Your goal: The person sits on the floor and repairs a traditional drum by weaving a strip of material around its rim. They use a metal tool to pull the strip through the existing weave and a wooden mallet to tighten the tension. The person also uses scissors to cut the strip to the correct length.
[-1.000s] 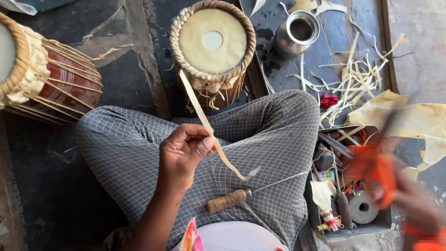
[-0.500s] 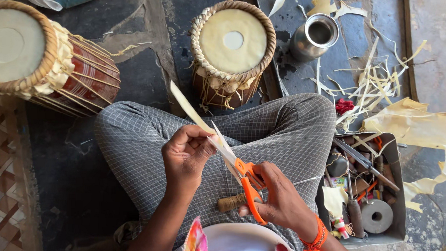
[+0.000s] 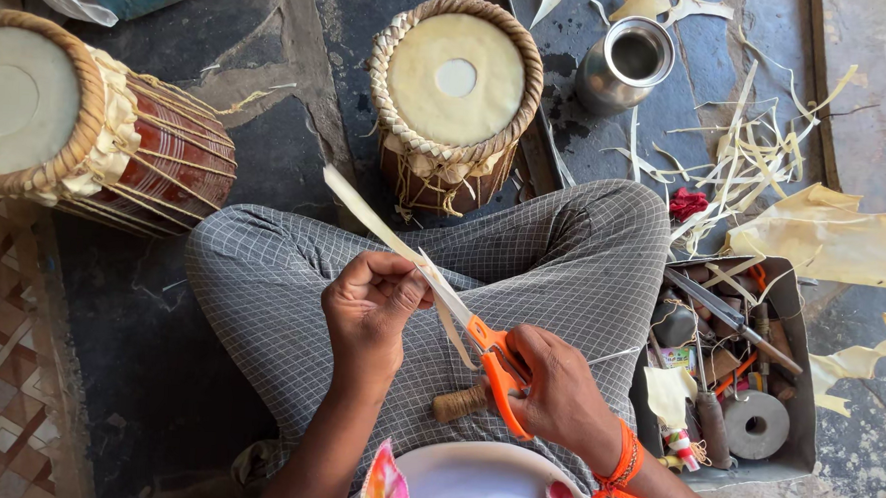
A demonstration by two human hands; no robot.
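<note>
- While the left hand [image 3: 369,306] pinches a pale strip [image 3: 370,216] between thumb and fingertips, the strip rises up and to the left from that grip, over the lap.
- Fingers of the right hand [image 3: 556,393] are curled through the handles of orange scissors [image 3: 493,366]; the blades point up-left along the strip, right beside the left thumb, and a thin sliver hangs down from the cut.
- An orange thread bracelet [image 3: 624,471] circles the right wrist.
- Just under the scissors, a tool with a wooden handle [image 3: 458,403] lies on the grey checked trousers [image 3: 262,281] of the crossed legs.
- Past the knees stands an upright drum [image 3: 455,80] with a cream head and woven rim; a second drum [image 3: 89,134], red-bodied and laced, lies on its side to the left.
- A steel cup [image 3: 625,63] stands right of the upright drum, with pale trimmings [image 3: 756,153] scattered on the dark floor beyond it.
- By the right knee sits a grey tray [image 3: 793,334] holding tools and a roll of tape [image 3: 757,425]; a larger pale sheet [image 3: 842,242] lies just beyond it.
</note>
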